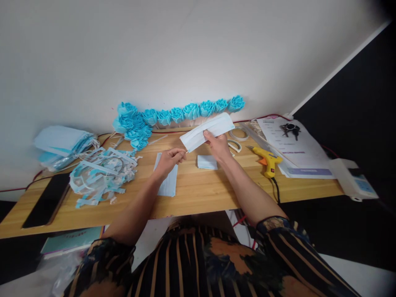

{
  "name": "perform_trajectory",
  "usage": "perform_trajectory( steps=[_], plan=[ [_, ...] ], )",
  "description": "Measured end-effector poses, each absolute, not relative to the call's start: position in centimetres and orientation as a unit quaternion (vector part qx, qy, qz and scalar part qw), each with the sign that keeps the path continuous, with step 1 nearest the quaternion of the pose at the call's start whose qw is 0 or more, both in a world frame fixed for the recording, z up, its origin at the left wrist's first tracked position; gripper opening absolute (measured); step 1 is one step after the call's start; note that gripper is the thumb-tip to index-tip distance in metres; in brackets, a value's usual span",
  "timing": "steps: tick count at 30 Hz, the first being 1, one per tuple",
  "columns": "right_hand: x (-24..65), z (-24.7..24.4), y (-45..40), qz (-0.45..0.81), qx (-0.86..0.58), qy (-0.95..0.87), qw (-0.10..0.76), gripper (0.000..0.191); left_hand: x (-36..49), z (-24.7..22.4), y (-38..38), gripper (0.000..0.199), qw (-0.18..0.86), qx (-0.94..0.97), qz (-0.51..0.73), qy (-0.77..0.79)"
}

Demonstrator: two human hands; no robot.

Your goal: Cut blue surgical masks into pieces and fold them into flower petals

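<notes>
My right hand (218, 145) holds up a pale blue-and-white pleated face mask (194, 137), tilted, with the thumb on its near face. At the mask's lower left corner, my left hand (170, 161) has its fingers pinched together. A thin tip shows at those fingers, too small to name. Beneath my left hand lies another flat mask (168, 183) on the wooden table (192, 202). A smaller folded blue piece (203, 162) rests below my right hand. White-looped handles (236, 145), perhaps of scissors, lie partly hidden beside my right wrist.
Blue fabric flowers (176, 114) line the wall. On the left are stacked masks (63, 142), cut strips (99, 171) and a phone (48, 200). To the right lie a tape roll (246, 133), yellow glue gun (267, 160), papers (287, 159), keys (291, 128) and a white container (352, 179).
</notes>
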State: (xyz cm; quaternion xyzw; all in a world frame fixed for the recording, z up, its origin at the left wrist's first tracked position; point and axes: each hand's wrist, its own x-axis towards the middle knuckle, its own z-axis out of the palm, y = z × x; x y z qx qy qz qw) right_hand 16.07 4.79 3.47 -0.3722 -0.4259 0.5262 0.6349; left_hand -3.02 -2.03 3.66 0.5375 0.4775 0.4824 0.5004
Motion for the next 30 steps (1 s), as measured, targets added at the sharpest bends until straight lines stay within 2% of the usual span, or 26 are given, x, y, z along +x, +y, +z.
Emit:
perform_trajectory(
  steps=[6, 16, 30],
  plan=[
    [16.01, 3.38, 4.72, 0.523, -0.380, -0.437, 0.626, 0.045, -3.13, 3.33, -1.84, 0.039, 0.513, 0.524, 0.504, 0.456],
    [15.80, 3.16, 4.44, 0.534, -0.374, -0.441, 0.617, 0.046, -2.81, 3.12, -1.94, 0.023, 0.508, 0.533, 0.487, 0.469],
    [16.08, 3.13, 4.82, 0.510, -0.367, -0.449, 0.635, 0.042, -2.74, 3.12, -1.80, 0.017, 0.487, 0.547, 0.478, 0.485]
  ],
)
